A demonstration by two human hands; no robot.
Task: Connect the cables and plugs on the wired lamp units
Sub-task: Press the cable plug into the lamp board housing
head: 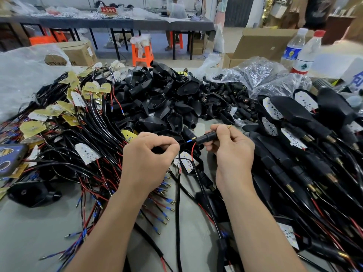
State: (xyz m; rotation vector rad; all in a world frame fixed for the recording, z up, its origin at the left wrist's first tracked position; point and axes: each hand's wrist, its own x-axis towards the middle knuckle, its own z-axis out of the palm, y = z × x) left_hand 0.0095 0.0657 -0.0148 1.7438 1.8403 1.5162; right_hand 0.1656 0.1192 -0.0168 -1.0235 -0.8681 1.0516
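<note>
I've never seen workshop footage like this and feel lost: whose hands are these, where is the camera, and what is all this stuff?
No machine here: these are a person's two bare hands, filmed by one wide-angle camera worn on their head, looking forward and down. The left hand pinches thin black wiring between thumb and forefinger. The right hand grips a small black cylindrical plug; a blue-sleeved, brass-tipped wire end points at its opening, and a thin red wire runs up beside it. On the grey table lie a heap of black plastic lamp housings, tangled black and red cables, small yellow and white circuit boards, and two clear plastic bottles.
</note>
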